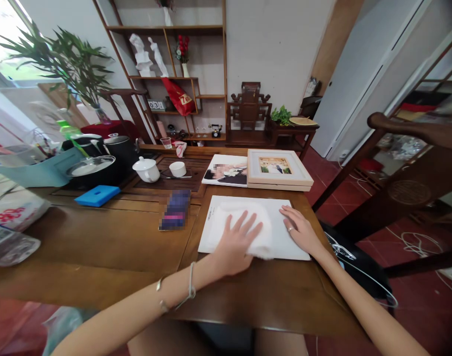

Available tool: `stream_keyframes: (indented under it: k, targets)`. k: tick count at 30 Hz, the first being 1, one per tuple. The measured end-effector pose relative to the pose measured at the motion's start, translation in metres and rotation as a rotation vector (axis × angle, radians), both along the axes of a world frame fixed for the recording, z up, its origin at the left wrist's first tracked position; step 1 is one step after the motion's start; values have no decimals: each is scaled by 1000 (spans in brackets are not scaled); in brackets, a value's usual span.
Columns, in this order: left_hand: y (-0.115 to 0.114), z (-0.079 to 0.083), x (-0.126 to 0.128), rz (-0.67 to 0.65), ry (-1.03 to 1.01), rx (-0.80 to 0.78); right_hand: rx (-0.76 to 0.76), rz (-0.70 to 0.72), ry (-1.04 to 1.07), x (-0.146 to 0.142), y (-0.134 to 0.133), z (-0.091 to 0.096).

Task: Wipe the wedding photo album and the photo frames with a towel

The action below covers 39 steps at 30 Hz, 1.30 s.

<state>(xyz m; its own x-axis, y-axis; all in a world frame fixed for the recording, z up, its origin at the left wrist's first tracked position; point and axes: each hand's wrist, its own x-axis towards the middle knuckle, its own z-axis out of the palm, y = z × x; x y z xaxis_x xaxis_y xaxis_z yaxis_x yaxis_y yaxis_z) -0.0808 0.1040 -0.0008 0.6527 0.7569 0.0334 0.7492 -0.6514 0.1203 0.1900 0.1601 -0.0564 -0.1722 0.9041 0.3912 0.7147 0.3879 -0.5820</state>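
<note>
A white flat board or album cover (218, 207) lies on the wooden table (111, 242) in front of me. A white cloth (244, 220) is spread on it. My left hand (235, 244) lies flat on the cloth with its fingers spread. My right hand (302, 230), a ring on one finger, rests open and flat on the board's right part beside the cloth. A silver bracelet hangs on my left wrist.
Behind the board lie a printed photo (226, 170) and a stacked framed picture (278, 170). A phone (176, 209), a blue sponge (97, 195), a white teapot (147, 169), a cup (177, 168) and kettles (118, 148) stand to the left. A wooden chair (415, 148) is on the right.
</note>
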Motion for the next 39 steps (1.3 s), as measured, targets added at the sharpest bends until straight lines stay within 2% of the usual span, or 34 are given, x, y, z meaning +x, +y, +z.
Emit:
stream_keyframes:
  k: [3, 5, 7, 13, 15, 17, 20, 24, 29, 32, 37, 39]
  targets:
    - [-29, 1, -9, -109, -26, -8, -6, 1, -6, 0, -1, 1]
    - [-31, 3, -12, -141, -36, -28, -7, 0, -6, 0, -1, 2]
    - [-17, 5, -12, -127, -43, -40, -5, -1, -2, 0, -1, 2]
    - [58, 16, 18, -30, -48, -16, 4, 13, 7, 1, -1, 2]
    - [77, 17, 25, -7, -57, -6, -2, 19, 1, 2, -1, 2]
    - [87, 14, 25, 8, -69, -4, -7, 21, -3, 3, -1, 2]
    - [90, 5, 9, -4, -101, 11, -11, 18, -6, 2, -1, 3]
    - [86, 0, -29, 12, -105, 29, -16, 7, -11, 2, -1, 3]
    - [76, 6, -66, 86, -57, 25, -9, 7, -3, 1, -2, 3]
    - [47, 8, -69, 78, -18, -11, -2, 2, 0, 0, -1, 2]
    - [-23, 6, -63, -68, 20, -66, -11, -5, -5, 0, -1, 1]
    - [-36, 6, -64, -101, 27, -79, -16, -9, -8, 0, -1, 0]
